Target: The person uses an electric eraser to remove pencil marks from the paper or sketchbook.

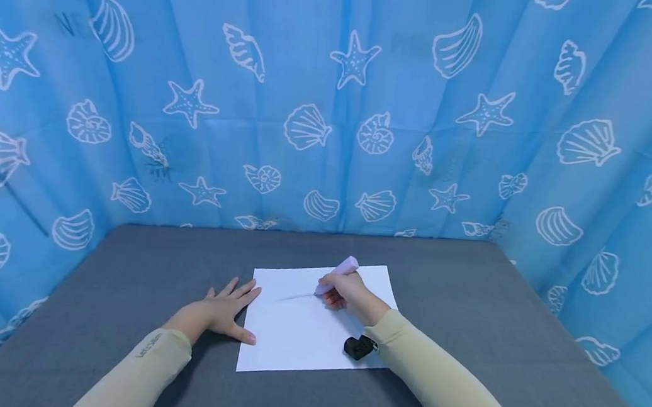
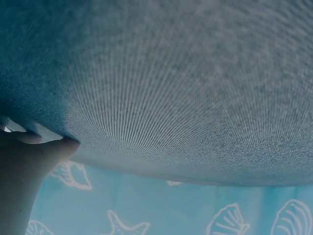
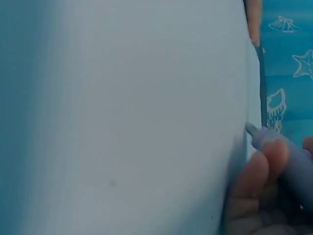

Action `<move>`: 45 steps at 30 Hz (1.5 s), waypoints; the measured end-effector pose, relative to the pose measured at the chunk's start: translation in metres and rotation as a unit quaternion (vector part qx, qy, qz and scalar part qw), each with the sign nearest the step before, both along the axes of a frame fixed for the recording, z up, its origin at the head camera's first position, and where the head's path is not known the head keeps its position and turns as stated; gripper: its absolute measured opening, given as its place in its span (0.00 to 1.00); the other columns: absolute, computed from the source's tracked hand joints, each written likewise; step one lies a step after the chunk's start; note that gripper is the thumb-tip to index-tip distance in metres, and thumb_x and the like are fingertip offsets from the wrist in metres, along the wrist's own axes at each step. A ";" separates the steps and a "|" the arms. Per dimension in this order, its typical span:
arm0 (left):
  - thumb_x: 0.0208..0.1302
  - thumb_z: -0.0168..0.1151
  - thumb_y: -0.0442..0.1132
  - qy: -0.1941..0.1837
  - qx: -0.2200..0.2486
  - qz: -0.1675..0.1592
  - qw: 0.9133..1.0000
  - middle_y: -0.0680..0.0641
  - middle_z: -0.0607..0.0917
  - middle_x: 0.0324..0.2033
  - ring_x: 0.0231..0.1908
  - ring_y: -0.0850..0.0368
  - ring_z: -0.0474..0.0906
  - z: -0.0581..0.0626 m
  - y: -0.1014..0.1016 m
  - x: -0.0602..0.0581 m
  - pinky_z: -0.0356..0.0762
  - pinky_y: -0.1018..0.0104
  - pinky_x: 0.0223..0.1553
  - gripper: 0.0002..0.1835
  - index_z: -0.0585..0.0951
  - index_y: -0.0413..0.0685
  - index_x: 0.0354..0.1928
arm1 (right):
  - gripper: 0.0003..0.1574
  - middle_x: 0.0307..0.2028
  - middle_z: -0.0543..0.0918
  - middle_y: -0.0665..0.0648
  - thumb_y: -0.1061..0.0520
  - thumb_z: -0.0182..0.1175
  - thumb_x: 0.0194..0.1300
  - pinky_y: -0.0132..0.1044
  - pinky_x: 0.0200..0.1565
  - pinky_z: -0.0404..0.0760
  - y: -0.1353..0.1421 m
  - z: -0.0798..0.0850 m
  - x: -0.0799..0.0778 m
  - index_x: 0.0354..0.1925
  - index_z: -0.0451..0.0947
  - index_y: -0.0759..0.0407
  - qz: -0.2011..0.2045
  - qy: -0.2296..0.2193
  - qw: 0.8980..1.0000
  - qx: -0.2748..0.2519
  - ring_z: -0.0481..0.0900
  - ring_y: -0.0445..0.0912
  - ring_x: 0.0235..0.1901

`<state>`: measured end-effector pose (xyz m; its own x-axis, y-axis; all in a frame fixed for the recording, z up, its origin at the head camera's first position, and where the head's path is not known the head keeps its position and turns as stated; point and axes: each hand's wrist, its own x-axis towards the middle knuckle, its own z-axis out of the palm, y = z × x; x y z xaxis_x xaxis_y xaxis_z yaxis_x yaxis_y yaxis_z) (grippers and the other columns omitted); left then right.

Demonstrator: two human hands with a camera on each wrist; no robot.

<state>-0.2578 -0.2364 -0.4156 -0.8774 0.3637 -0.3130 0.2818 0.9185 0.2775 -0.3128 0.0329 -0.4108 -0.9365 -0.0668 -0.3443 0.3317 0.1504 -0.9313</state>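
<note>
A white sheet of paper [image 1: 294, 340] lies on the grey table. My right hand [image 1: 349, 293] grips a thick lilac marker [image 1: 347, 267] over its upper right half, with the cap-like rear end pointing up and right. In the right wrist view the marker's grey tip [image 3: 251, 129] meets the paper surface. A thin faint line [image 1: 293, 298] runs leftward from the tip. With fingers spread, my left hand [image 1: 218, 312] rests at the sheet's left edge; its fingertips touch the margin. The left wrist view shows only part of that hand [image 2: 29, 164].
Grey cloth [image 1: 186, 257] covers the table. A blue curtain [image 1: 284, 156] with white shells and starfish hangs around the back and sides. Beneath my right wrist, a small black device [image 1: 358, 347] sits just above the sheet's lower right part.
</note>
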 end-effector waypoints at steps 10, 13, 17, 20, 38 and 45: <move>0.47 0.67 0.71 -0.004 0.001 0.003 1.000 0.43 0.46 0.76 0.73 0.34 0.35 -0.002 0.000 0.000 0.36 0.25 0.62 0.61 0.51 0.49 0.77 | 0.14 0.23 0.77 0.59 0.60 0.59 0.64 0.32 0.24 0.78 0.009 0.001 -0.003 0.43 0.74 0.71 -0.011 -0.016 0.999 -0.040 0.74 0.44 0.19; 0.47 0.67 0.71 -0.004 0.002 0.004 1.000 0.43 0.46 0.76 0.73 0.34 0.36 -0.001 0.000 0.000 0.36 0.25 0.62 0.61 0.51 0.49 0.77 | 0.13 0.23 0.78 0.59 0.61 0.57 0.63 0.32 0.23 0.78 0.009 0.001 -0.003 0.42 0.74 0.72 -0.010 -0.014 0.998 -0.052 0.75 0.44 0.19; 0.47 0.67 0.71 -0.002 0.003 0.004 1.000 0.43 0.46 0.76 0.73 0.34 0.36 -0.001 0.001 0.001 0.36 0.26 0.62 0.61 0.51 0.49 0.77 | 0.11 0.20 0.77 0.58 0.63 0.56 0.60 0.31 0.21 0.77 0.007 -0.002 -0.001 0.39 0.74 0.72 0.002 0.001 0.999 -0.049 0.74 0.43 0.17; 0.47 0.67 0.71 -0.003 0.004 0.005 1.000 0.43 0.46 0.76 0.73 0.34 0.35 -0.001 0.000 0.001 0.35 0.26 0.62 0.61 0.51 0.49 0.77 | 0.10 0.18 0.76 0.57 0.64 0.56 0.59 0.30 0.20 0.76 0.003 -0.004 -0.001 0.38 0.74 0.72 -0.001 0.010 0.999 -0.042 0.73 0.42 0.15; 0.48 0.67 0.70 -0.005 0.003 0.008 1.000 0.43 0.45 0.76 0.73 0.34 0.34 0.002 0.000 0.001 0.34 0.26 0.62 0.61 0.51 0.50 0.77 | 0.12 0.19 0.75 0.57 0.62 0.59 0.61 0.29 0.19 0.74 -0.006 -0.001 0.001 0.40 0.73 0.71 0.009 0.012 1.000 -0.011 0.71 0.42 0.14; 0.48 0.67 0.70 -0.007 -0.001 0.011 1.000 0.44 0.45 0.76 0.73 0.35 0.34 0.001 -0.001 0.001 0.35 0.26 0.62 0.61 0.51 0.50 0.77 | 0.13 0.18 0.75 0.57 0.61 0.60 0.61 0.29 0.19 0.74 -0.007 0.000 0.000 0.41 0.74 0.71 0.015 0.002 1.000 -0.004 0.72 0.42 0.14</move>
